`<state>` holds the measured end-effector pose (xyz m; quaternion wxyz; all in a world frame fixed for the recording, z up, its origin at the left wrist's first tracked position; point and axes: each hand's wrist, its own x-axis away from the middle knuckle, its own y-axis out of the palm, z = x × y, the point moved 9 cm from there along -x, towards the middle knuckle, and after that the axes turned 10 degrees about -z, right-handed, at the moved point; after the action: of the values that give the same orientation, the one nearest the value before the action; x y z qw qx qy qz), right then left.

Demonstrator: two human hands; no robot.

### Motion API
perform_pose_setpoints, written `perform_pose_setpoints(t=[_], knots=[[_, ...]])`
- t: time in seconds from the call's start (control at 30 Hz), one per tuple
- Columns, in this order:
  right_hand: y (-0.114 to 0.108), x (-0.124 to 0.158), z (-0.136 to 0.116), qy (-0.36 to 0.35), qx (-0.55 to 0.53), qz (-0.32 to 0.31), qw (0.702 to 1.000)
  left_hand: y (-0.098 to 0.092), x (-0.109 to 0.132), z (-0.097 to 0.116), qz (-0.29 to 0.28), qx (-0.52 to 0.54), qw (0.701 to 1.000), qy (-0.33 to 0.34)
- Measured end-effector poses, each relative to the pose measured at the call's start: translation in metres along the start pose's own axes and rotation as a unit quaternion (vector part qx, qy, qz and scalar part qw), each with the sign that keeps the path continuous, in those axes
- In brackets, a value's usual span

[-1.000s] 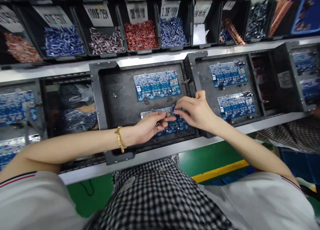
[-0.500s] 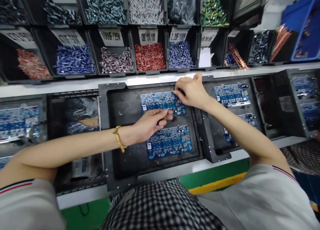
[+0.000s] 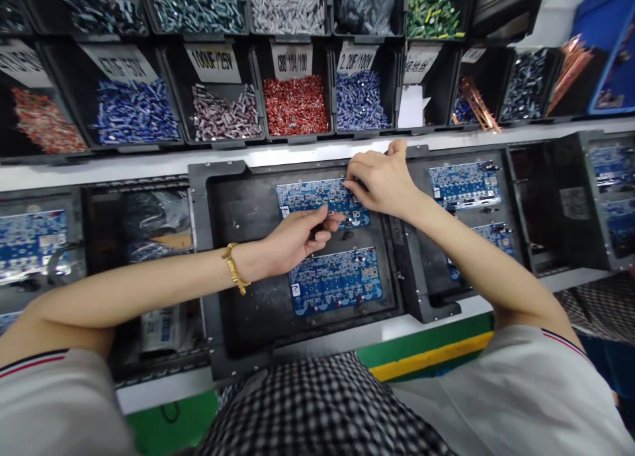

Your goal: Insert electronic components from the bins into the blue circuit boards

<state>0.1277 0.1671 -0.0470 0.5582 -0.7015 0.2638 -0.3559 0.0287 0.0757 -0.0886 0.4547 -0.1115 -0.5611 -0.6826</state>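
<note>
Two blue circuit boards lie in a black tray (image 3: 248, 198), one above the other. Over the near edge of the upper circuit board (image 3: 307, 194) is my left hand (image 3: 302, 237), its thumb and fingers closed together. Something small shows at those fingertips, too small to name. My right hand (image 3: 380, 181) bends over the upper board's right end, thumb and forefinger pinched close to its surface. Whatever is between them is hidden. The lower circuit board (image 3: 337, 284) lies untouched below my left hand, with small parts mounted on it.
Behind the tray stand black bins of small electronic parts, among them red ones (image 3: 296, 105) and blue ones (image 3: 361, 102). More trays with boards (image 3: 466, 184) adjoin on the right and left. Plastic bags (image 3: 159, 214) lie in the left compartment.
My left hand has turned slightly and its fingertips have shifted a little up along the upper board. My right hand stays pinched at the board's right end. The whole view has shifted slightly.
</note>
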Motion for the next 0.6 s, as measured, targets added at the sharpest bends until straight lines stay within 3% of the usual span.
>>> perform_pose_setpoints(t=[0.17, 0.33, 0.43, 0.5, 0.6], knots=[[-0.009, 0.007, -0.011, 0.005, -0.021, 0.011, 1.000, -0.002, 0.000, 0.000, -0.010, -0.010, 1.000, 0.009], [-0.029, 0.025, -0.044, -0.018, -0.154, 0.005, 0.988, 0.002, 0.001, -0.002, -0.020, -0.020, 0.999, 0.034], [-0.038, 0.027, -0.047, -0.021, -0.160, 0.002, 0.987, 0.006, 0.005, 0.011, -0.036, -0.055, 0.998, 0.003], [-0.042, 0.025, -0.030, 0.013, -0.135, 0.027, 0.990, 0.001, 0.010, 0.048, -0.025, -0.120, 0.992, 0.034], [-0.036, 0.018, -0.001, 0.047, -0.094, 0.039, 0.994, -0.023, 0.024, 0.146, 0.083, -0.251, 0.939, 0.219]])
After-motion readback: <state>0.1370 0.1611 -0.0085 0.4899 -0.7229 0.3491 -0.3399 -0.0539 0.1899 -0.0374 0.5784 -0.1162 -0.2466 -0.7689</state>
